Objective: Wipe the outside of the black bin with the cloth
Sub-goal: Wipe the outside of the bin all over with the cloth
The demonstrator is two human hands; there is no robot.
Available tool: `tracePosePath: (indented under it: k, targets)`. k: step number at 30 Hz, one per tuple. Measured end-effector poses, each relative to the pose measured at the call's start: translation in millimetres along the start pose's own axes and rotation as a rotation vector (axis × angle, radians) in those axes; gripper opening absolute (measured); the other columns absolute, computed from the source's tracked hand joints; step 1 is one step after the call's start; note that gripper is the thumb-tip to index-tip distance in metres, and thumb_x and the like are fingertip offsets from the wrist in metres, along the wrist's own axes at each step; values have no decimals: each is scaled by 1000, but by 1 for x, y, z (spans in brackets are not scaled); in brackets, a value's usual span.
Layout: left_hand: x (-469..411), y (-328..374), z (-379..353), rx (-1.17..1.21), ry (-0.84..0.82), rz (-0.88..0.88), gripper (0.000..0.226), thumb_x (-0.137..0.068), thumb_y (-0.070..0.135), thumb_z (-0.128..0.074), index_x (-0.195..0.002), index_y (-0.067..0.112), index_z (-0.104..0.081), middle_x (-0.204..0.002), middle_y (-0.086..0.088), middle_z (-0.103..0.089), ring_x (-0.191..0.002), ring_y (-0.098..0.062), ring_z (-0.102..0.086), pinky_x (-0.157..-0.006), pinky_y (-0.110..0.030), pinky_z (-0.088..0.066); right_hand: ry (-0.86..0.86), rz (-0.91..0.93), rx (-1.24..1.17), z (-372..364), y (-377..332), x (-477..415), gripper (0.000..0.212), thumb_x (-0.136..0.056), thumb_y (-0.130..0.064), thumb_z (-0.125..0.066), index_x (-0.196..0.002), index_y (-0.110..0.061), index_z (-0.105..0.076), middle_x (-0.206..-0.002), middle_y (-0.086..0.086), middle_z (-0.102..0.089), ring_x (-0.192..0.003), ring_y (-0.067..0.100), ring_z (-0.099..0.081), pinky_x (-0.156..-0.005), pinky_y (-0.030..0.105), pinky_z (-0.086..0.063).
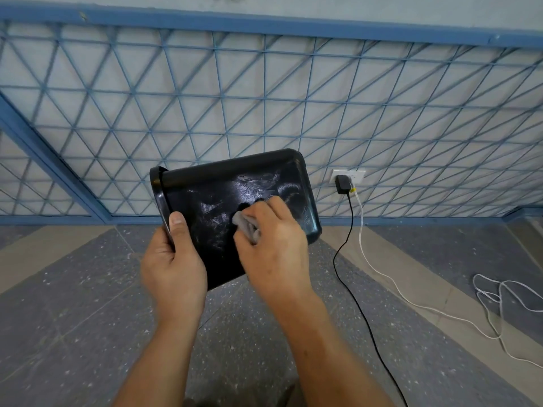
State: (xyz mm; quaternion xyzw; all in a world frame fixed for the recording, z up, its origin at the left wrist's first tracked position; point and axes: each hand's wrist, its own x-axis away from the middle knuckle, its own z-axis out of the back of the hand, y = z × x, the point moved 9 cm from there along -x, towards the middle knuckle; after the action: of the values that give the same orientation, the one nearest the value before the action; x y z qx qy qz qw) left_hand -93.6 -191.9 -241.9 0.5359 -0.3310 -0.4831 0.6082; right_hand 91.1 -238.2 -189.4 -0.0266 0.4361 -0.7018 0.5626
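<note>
My left hand (173,268) grips the rim of the glossy black plastic bin (217,198), held tipped on its side above the grey speckled floor (73,318), in front of the blue metal grille (264,98). My right hand (273,248) curls round the bunched grey cloth (246,226), pressing it on the bin's streaked side wall. Cloth mostly hidden under my fingers; both hands cover the bin's near edge, inside not visible.
</note>
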Motion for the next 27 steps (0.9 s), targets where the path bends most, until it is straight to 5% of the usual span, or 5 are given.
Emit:
tracePosePath:
  k: [4,9,15,21,27]
  targets:
    - [-1,1,1,26,-3,-4,48,-109,54,-46,-73,25,-58,-68,4,-60,-62,-13,-55,-58,-34,-40,-108,99,59,-11,-14,8,9,-81,-27,-69,-84,-20,-64,-87,-10,-53,-70,10,-52,-58,32,-52]
    - [0,1,-1,1,-22,-9,52,-109,56,-45,-72,20,-54,-66,1,-54,-60,-12,-50,-59,-37,-41,105,-102,51,14,18,-1,12,-83,-24,-73,-90,-18,-65,-90,-9,-55,-74,13,-54,-59,33,-49]
    - [0,4,0,36,-2,-14,46,-110,49,-47,-72,26,-56,-66,7,-56,-56,-1,-51,-55,-29,-40,-56,101,54,-12,-16,8,16,-85,-31,-65,-95,-19,-69,-92,-7,-59,-79,13,-57,-62,35,-55]
    - [1,3,-2,9,-19,-5,53,-109,54,-46,-70,19,-52,-63,3,-50,-54,-5,-46,-56,-35,-38,122,-116,28,18,25,-4,12,-83,-24,-73,-93,-19,-69,-90,-10,-58,-76,12,-56,-62,32,-52]
    - [-1,0,0,57,-1,6,46,-108,55,-47,-74,27,-60,-67,8,-59,-62,-10,-55,-61,-35,-44,-28,80,30,-6,-12,6,23,-87,-26,-74,-107,-22,-65,-102,-8,-61,-84,13,-60,-65,34,-57]
